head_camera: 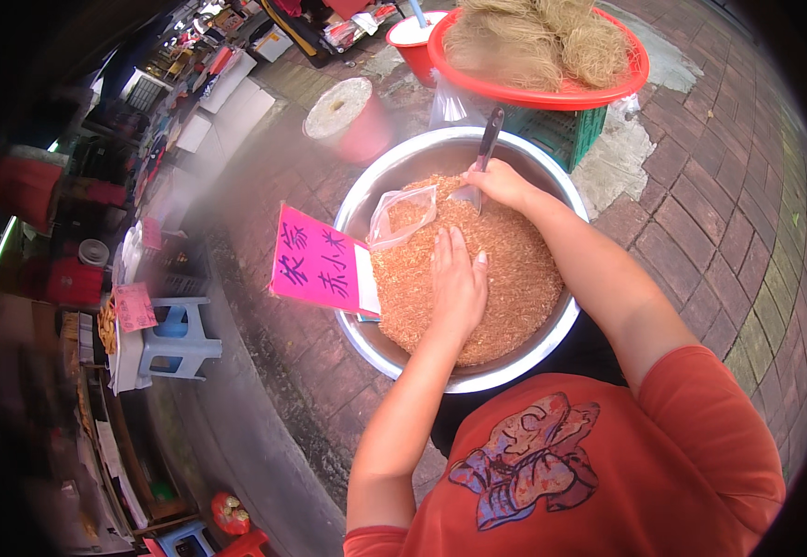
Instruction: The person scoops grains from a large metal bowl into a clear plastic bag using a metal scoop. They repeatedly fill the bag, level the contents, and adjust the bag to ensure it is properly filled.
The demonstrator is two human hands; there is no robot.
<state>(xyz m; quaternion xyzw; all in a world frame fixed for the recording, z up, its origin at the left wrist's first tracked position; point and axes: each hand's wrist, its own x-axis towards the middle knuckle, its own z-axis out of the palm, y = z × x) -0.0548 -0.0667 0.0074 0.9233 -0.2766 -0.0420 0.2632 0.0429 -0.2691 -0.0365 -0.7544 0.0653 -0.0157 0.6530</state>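
A wide stainless steel basin in front of me holds a heap of reddish-brown grain. My left hand lies palm down on the grain, holding nothing, its thumb apart from the fingers. At the basin's far right, my right hand grips a metal scoop low, near its blade. The dark handle sticks up past the hand, and the blade meets the grain. A clear plastic bag, its mouth spread, lies on the grain left of the scoop with some grain inside. A pink card with handwriting leans over the left rim.
Beyond the basin, a red plastic tray of dried noodles rests on a green crate. A red bucket and a red tub with a pale top stand nearby on brick paving. A blue stool is at left.
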